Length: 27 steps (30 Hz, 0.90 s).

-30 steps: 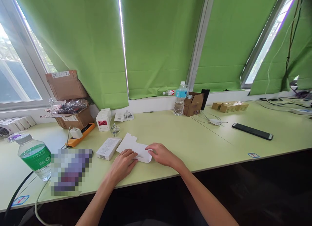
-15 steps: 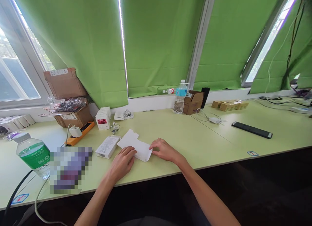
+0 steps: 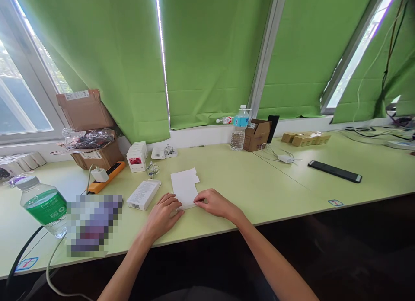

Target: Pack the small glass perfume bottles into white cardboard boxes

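A white sheet of folded card [image 3: 184, 185] with a small tab on its right edge lies on the light green table in front of me. My left hand [image 3: 167, 210] grips its near left corner, fingers bent over the edge. At the near right corner my right hand [image 3: 212, 202] pinches the card between thumb and fingers. The near edge looks folded up into a narrow strip, partly hidden by my fingers. Just left of the card lies a flat white box [image 3: 144, 195] with printed text and a barcode.
Behind the flat box are a small clear-and-metal item [image 3: 152, 169] and a row of white boxes [image 3: 136, 157]. An orange power strip [image 3: 112, 175] and a green-labelled bottle [image 3: 45, 208] stand left. A black phone-like slab [image 3: 335, 171] lies right; a large water bottle [image 3: 239, 130] stands behind.
The white card has turned so its far end now points away from me rather than to the far left. Both hands have shifted slightly along its near edge.
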Motion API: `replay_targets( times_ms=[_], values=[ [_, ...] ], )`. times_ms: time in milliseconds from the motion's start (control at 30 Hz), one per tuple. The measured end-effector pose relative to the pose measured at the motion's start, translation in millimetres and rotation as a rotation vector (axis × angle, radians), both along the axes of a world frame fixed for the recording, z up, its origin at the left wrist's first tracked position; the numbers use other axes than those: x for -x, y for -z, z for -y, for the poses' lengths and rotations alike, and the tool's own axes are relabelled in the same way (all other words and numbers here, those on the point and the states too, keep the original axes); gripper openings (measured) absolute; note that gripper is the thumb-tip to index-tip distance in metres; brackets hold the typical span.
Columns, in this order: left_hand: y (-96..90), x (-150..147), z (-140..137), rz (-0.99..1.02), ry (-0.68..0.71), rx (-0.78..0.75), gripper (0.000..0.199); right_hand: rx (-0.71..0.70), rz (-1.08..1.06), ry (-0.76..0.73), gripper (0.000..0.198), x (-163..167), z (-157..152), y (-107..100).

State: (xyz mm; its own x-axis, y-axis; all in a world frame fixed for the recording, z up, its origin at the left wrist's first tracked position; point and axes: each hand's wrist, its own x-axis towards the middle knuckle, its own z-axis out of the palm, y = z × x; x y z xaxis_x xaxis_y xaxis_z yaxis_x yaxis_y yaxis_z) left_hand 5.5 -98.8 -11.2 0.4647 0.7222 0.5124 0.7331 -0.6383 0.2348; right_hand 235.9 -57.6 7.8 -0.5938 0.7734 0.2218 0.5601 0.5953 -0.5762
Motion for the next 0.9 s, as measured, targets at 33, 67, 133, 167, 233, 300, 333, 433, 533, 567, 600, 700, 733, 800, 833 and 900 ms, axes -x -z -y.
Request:
replay_targets(
  times_ms=[33, 67, 133, 167, 233, 300, 333, 433, 533, 567, 600, 700, 733, 800, 833, 900],
  values=[
    [1.0, 0.6, -1.1, -0.003, 0.000, 0.007, 0.016, 0.002, -0.008, 0.007, 0.022, 0.1, -1.0, 1.3],
    [1.7, 1.0, -1.8, -0.003, 0.002, 0.013, 0.017, 0.003, -0.014, 0.011, 0.022, 0.2, -2.1, 2.6],
    [2.5, 1.3, -2.7, 0.000, 0.008, 0.021, 0.019, 0.000, -0.021, 0.017, 0.022, 0.4, -4.0, 5.2],
    [2.8, 1.3, -2.8, 0.003, 0.012, 0.024, 0.020, -0.005, -0.022, 0.023, 0.023, 0.5, -4.9, 6.3],
    [3.6, 1.1, -2.8, 0.012, 0.011, 0.029, 0.022, -0.013, -0.021, 0.041, 0.022, 1.0, -6.4, 8.1],
    [5.2, 1.0, -2.9, 0.022, -0.007, 0.031, 0.022, -0.016, -0.017, 0.060, 0.023, 1.7, -7.7, 9.4],
    [6.1, 1.0, -3.0, 0.028, -0.018, 0.028, 0.022, -0.017, -0.016, 0.068, 0.023, 2.0, -8.3, 9.9],
    [8.4, 1.0, -3.3, 0.031, -0.035, 0.024, 0.022, -0.021, -0.014, 0.078, 0.023, 3.0, -9.7, 11.6],
    [8.2, 0.8, -3.2, 0.025, -0.036, 0.036, 0.020, -0.037, -0.006, 0.068, 0.022, 3.5, -10.8, 14.2],
    [7.7, 0.7, -3.0, 0.025, -0.035, 0.041, 0.019, -0.045, -0.002, 0.061, 0.022, 3.6, -11.1, 15.1],
    [7.0, 0.5, -2.8, 0.025, -0.032, 0.046, 0.019, -0.053, 0.000, 0.055, 0.022, 3.6, -11.3, 15.9],
    [5.1, -0.3, -1.6, 0.025, -0.025, 0.057, 0.020, -0.064, -0.003, 0.045, 0.020, 3.0, -11.3, 16.7],
    [4.7, -0.5, -1.0, 0.029, -0.028, 0.056, 0.021, -0.066, -0.006, 0.044, 0.019, 2.4, -11.0, 16.3],
    [3.9, -0.8, 0.1, 0.037, -0.042, 0.045, 0.023, -0.064, -0.009, 0.037, 0.019, 0.5, -10.3, 14.6],
    [3.6, -0.9, 0.7, 0.040, -0.052, 0.036, 0.025, -0.061, -0.009, 0.032, 0.019, -0.8, -9.9, 13.5],
    [3.2, -0.9, 1.7, 0.044, -0.074, 0.016, 0.030, -0.054, -0.006, 0.022, 0.019, -3.9, -9.3, 11.5]
  ],
)
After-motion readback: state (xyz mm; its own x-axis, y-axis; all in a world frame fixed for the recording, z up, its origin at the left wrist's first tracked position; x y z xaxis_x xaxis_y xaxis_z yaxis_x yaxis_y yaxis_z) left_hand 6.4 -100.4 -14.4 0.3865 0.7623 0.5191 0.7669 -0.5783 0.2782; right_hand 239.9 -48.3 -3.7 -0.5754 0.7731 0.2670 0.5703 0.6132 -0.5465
